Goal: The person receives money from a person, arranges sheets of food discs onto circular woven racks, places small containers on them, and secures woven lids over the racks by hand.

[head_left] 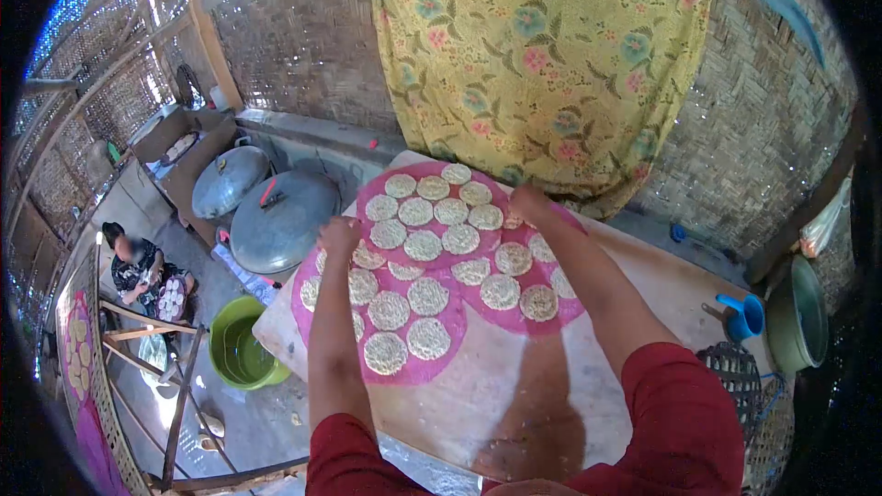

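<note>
Several thin pink mesh sheets (439, 369) lie overlapping on a pale tabletop (432, 422). Round, pale, grainy cakes (428, 338) sit on them in loose rows. At the left edge of the uppermost sheet (432, 262), my left hand (340, 235) is closed with its fingers curled round the rim. My right hand (529, 205) grips the opposite edge, beside the cakes on the right. Both hands' fingertips are partly hidden. My forearms cover parts of the lower sheets and some of their cakes.
Large metal lids (285, 220) and a green basin (241, 344) stand left of the table. A person (142, 266) sits on the floor beyond a wooden frame (184, 395). At right are a blue dipper (742, 317) and a basin (797, 312). A floral curtain (542, 55) hangs behind.
</note>
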`<state>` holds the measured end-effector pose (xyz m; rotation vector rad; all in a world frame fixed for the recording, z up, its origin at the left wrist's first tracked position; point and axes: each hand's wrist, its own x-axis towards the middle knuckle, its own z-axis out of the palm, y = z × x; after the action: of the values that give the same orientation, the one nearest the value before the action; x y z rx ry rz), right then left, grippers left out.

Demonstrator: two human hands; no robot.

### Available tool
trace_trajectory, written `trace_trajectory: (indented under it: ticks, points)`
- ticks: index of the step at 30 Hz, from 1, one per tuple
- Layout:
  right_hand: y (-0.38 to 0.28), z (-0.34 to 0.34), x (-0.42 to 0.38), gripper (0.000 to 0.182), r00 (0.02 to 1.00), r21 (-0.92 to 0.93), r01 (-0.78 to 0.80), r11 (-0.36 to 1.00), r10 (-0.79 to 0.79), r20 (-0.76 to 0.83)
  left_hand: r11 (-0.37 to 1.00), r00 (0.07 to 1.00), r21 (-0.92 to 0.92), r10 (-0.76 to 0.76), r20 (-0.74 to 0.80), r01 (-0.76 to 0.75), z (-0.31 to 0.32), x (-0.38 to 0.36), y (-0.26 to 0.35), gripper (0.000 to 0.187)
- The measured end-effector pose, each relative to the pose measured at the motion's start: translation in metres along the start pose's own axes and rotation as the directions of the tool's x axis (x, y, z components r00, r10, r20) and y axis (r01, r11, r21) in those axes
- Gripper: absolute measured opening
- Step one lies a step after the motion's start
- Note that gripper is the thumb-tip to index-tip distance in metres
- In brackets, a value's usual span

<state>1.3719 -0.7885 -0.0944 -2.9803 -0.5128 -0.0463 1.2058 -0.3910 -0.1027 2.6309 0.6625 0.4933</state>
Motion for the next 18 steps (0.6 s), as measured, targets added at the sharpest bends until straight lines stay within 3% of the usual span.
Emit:
trace_trajectory:
  ticks: [1, 2, 4, 6, 8, 10, 12, 16, 18]
  points:
    - [-0.003, 0.021, 0.017, 0.032, 0.968, 0.088, -0.238, 0.967, 0.243, -0.054, 0.991, 0.999, 0.126, -0.036, -0.008, 0.036, 0.014, 0.008, -0.001, 0.03]
    - [-0.007, 0.024, 0.023, 0.032, 0.97, 0.093, -0.228, 0.969, 0.234, -0.063, 0.991, 0.999, 0.128, -0.038, -0.022, 0.04, 0.018, 0.013, 0.001, 0.03]
    - [-0.009, 0.03, 0.034, 0.031, 0.971, 0.031, -0.24, 0.97, 0.24, 0.001, 0.955, 0.979, 0.281, -0.141, 0.149, 0.095, 0.025, 0.021, 0.001, 0.032]
    - [-0.026, 0.0, 0.016, 0.034, 0.98, 0.132, -0.198, 0.971, 0.193, 0.051, 0.953, 0.976, 0.257, -0.192, 0.105, 0.16, 0.026, 0.025, 0.0, 0.035]
    - [-0.024, 0.009, 0.02, 0.036, 0.942, 0.239, -0.325, 0.915, 0.337, -0.007, 0.941, 0.956, 0.2, -0.289, 0.049, 0.274, 0.028, 0.028, 0.003, 0.043]
    - [-0.018, 0.013, 0.032, 0.033, 0.943, 0.237, -0.326, 0.915, 0.333, 0.01, 0.938, 0.955, 0.21, -0.291, 0.05, 0.275, 0.012, 0.019, 0.021, 0.042]
    - [-0.006, 0.031, 0.055, 0.029, 0.916, 0.361, -0.393, 0.846, 0.396, 0.067, 0.935, 0.955, 0.225, -0.293, 0.054, 0.274, 0.009, 0.019, 0.027, 0.041]
    - [-0.009, 0.032, 0.062, 0.026, 0.96, 0.336, -0.242, 0.91, 0.275, -0.051, 0.935, 0.961, 0.254, -0.27, 0.065, 0.246, 0.019, 0.024, 0.025, 0.042]
    - [-0.01, 0.047, 0.07, 0.025, 0.937, 0.307, -0.198, 0.931, 0.271, -0.218, 0.935, 0.966, 0.274, -0.25, 0.062, 0.224, 0.026, 0.029, 0.022, 0.041]
